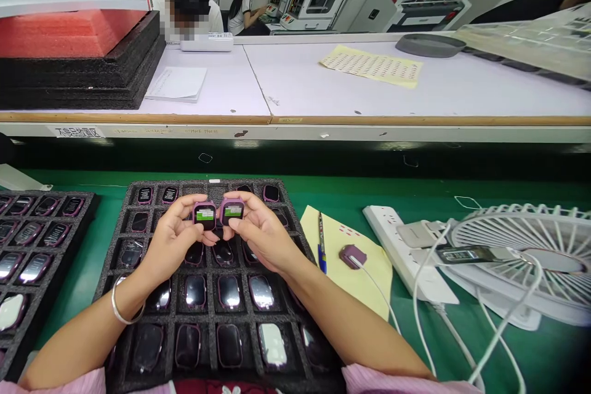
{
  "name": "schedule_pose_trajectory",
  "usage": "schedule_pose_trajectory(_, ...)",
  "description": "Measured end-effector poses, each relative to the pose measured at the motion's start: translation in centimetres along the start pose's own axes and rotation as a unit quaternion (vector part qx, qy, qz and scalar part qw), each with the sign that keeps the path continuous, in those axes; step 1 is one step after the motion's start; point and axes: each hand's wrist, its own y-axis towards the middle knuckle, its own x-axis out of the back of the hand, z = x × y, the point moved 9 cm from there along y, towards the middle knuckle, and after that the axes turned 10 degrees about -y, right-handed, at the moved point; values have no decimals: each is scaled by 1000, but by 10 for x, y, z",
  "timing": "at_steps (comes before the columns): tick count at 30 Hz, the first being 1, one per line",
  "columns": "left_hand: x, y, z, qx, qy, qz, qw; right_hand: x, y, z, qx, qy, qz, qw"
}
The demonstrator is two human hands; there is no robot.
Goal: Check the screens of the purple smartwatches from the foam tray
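My left hand (pixel 178 231) pinches a purple-cased smartwatch (pixel 204 215) without a strap, its screen lit with a green and white display. A second smartwatch (pixel 231 212), with a similar lit screen, is gripped between the thumb and fingers of my right hand (pixel 258 228). Both watches are held side by side, screens toward me, over a black foam tray (pixel 207 315). In the tray's compartments lie several more watch bodies, most with dark screens; one shows a white screen (pixel 272 345). My hands hide some of the upper compartments.
Another foam tray (pixel 60 265) of watches lies at the left. To the right are yellow paper (pixel 369 283) with a pen (pixel 322 243) and a purple cabled puck (pixel 351 256), a power strip (pixel 410 258) and a white fan (pixel 530 252). A raised shelf (pixel 286 86) runs across the back; people sit beyond.
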Motion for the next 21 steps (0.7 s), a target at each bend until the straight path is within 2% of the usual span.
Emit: schedule_pose_trajectory(21, 0, 0, 2, 22, -7, -7, 1000, 3, 0, -2, -9, -9, -17, 1000)
